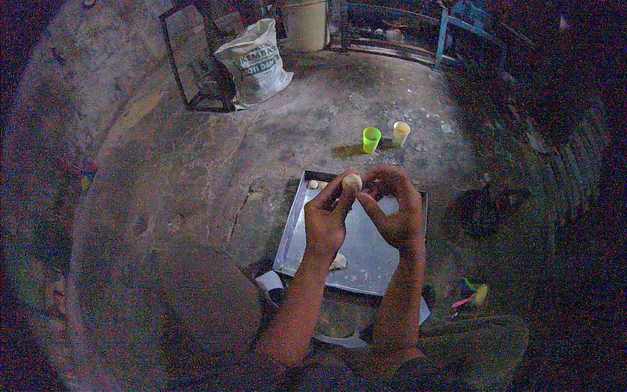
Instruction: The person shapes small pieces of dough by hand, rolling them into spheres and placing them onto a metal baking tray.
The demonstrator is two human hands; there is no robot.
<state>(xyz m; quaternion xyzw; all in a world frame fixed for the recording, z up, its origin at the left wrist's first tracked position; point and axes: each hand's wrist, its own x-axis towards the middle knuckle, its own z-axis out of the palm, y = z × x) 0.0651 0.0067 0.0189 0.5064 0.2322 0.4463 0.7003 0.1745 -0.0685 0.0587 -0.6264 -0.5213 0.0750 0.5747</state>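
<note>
A small pale dough ball (352, 181) is pinched between the thumb and fingers of my left hand (328, 219), above the far part of a metal tray (369, 251). Close beside it, my right hand (397, 212) curls with thumb and fingertips drawn together near the ball's right side. Whether anything small sits between those fingertips I cannot make out. More small dough balls (313, 185) lie in the tray's far left corner. Partly hidden by my left wrist, a larger lump of dough (338, 262) rests at the tray's near edge.
Beyond the tray, a green cup (371, 140) and a cream cup (401, 134) stand on the concrete floor (176, 170). Farther back are a white sack (256, 64), a dark frame (189, 55) and a beige bucket (305, 25). Small colourful items (471, 295) lie at right.
</note>
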